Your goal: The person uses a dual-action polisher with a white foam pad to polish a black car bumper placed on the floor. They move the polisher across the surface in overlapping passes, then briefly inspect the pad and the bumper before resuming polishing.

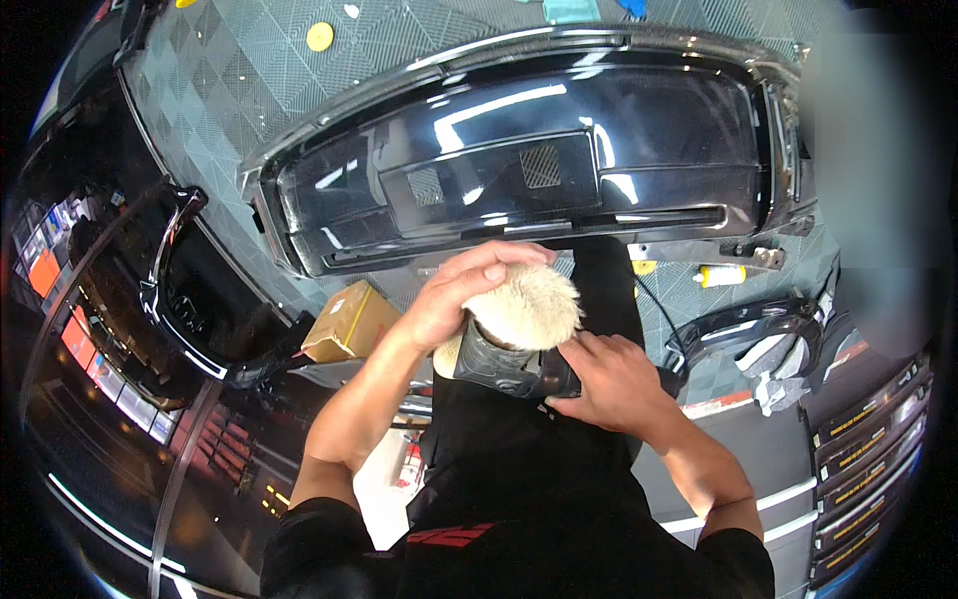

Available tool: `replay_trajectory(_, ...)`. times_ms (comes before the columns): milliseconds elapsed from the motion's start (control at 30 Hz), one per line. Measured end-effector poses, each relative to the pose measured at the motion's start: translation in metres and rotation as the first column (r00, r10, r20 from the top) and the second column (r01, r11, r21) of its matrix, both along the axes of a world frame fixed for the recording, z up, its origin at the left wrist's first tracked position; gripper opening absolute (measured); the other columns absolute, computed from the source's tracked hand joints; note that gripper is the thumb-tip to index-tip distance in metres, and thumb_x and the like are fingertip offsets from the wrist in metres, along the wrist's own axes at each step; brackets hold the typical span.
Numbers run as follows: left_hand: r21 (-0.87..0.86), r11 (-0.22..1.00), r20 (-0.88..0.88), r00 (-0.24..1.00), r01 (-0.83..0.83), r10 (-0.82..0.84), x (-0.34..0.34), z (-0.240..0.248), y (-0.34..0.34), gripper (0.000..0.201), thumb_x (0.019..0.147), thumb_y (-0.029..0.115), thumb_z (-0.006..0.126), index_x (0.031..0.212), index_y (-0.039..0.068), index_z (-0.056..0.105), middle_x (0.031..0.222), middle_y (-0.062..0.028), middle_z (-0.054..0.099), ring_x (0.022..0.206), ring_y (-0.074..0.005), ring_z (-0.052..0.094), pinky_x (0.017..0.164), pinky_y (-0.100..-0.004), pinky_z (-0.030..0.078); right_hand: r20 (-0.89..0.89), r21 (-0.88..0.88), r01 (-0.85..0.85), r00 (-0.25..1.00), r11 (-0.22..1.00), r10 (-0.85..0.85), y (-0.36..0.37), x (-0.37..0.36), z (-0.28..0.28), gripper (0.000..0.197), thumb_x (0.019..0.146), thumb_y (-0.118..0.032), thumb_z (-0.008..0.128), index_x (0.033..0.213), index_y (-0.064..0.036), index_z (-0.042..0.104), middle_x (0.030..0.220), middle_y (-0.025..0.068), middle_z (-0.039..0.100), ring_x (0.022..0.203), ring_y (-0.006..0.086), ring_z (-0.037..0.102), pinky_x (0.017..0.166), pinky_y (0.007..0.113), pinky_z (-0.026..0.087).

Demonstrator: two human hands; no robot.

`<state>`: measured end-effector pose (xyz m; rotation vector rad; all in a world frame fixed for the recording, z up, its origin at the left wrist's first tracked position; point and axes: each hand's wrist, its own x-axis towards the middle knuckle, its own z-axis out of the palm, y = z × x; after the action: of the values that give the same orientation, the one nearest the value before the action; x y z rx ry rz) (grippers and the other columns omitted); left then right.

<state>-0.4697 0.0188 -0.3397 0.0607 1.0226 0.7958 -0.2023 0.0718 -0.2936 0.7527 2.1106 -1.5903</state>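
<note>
A polisher [491, 361] with a dark body is held in front of my torso, its fluffy cream wool pad [529, 307] facing up and away from me. My left hand [454, 295] lies over the left and far edge of the pad, its fingers curved around the wool. On the right side of the polisher, my right hand [611, 381] grips the dark body close to the pad; some of its fingers are hidden. Just beyond both hands lies a large glossy black car panel [679, 115], bumper-like in shape, with bright light reflections.
A cardboard box [349, 319] sits left of my forearm, beside a black curved trim piece [170, 309] and a dark car [100, 439]. To the right are a yellow bottle [720, 276], a black cable [656, 307], a grey cloth [780, 364] and stacked dark boxes [868, 469]. A yellow disc [319, 37] lies on the floor.
</note>
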Motion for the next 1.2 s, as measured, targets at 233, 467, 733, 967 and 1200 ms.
replay_trajectory(233,0.153,0.971,-0.219,0.964,0.184,-0.148,-0.042,0.069,-0.017,0.039,0.096,0.03,0.059,0.112,-0.002,0.075,0.141,-0.0193,0.067,0.127,-0.0313,0.065,0.111,-0.0424,0.05,0.263,-0.255,0.238,0.95,0.937,-0.169,-0.041,-0.059,0.057,0.091,0.076,-0.063,0.086,0.13,0.0073,0.065,0.118,0.0284,0.075,0.115,0.0437,0.072,0.099,0.05,0.057)
replay_trajectory(467,-0.23,0.912,-0.281,0.874,0.34,-0.396,-0.062,0.105,-0.04,0.043,0.108,0.038,0.054,0.11,-0.001,0.074,0.131,-0.018,0.074,0.121,-0.0306,0.069,0.109,-0.0428,0.052,0.255,-0.462,0.38,0.922,0.802,-0.29,-0.119,-0.085,0.096,0.1,0.079,-0.077,0.08,0.118,0.0152,0.071,0.105,0.031,0.075,0.102,0.0421,0.075,0.087,0.047,0.058)
replay_trajectory(733,-0.055,0.779,-0.216,0.755,0.624,-0.62,-0.04,0.153,0.015,0.048,0.111,0.041,0.053,0.119,-0.002,0.072,0.118,-0.0174,0.076,0.11,-0.0262,0.071,0.104,-0.0417,0.053,0.17,-0.514,0.588,0.783,0.624,-0.598,-0.157,-0.069,0.128,0.092,0.085,-0.081,0.074,0.105,0.0085,0.077,0.089,0.0186,0.075,0.086,0.0287,0.072,0.074,0.044,0.055)
replay_trajectory(967,0.47,0.655,-0.174,0.79,0.592,-0.588,-0.016,0.2,0.05,0.04,0.105,0.036,0.062,0.108,-0.004,0.067,0.121,-0.0239,0.072,0.113,-0.0304,0.069,0.106,-0.0423,0.051,-0.027,-0.726,0.582,0.507,0.365,-0.862,-0.162,-0.065,0.175,0.062,0.088,-0.048,0.091,0.112,0.0061,0.074,0.094,0.006,0.075,0.09,0.0145,0.068,0.078,0.035,0.056)
replay_trajectory(1200,0.351,0.81,-0.094,0.878,0.47,-0.468,0.026,0.216,0.021,0.032,0.105,0.033,0.059,0.102,0.002,0.064,0.101,-0.0173,0.07,0.101,-0.0286,0.069,0.098,-0.0427,0.056,-0.136,-0.783,0.519,0.396,0.344,-0.908,-0.196,-0.057,0.168,0.077,0.087,-0.063,0.083,0.117,0.0078,0.073,0.106,0.015,0.076,0.102,0.0237,0.07,0.087,0.04,0.055)
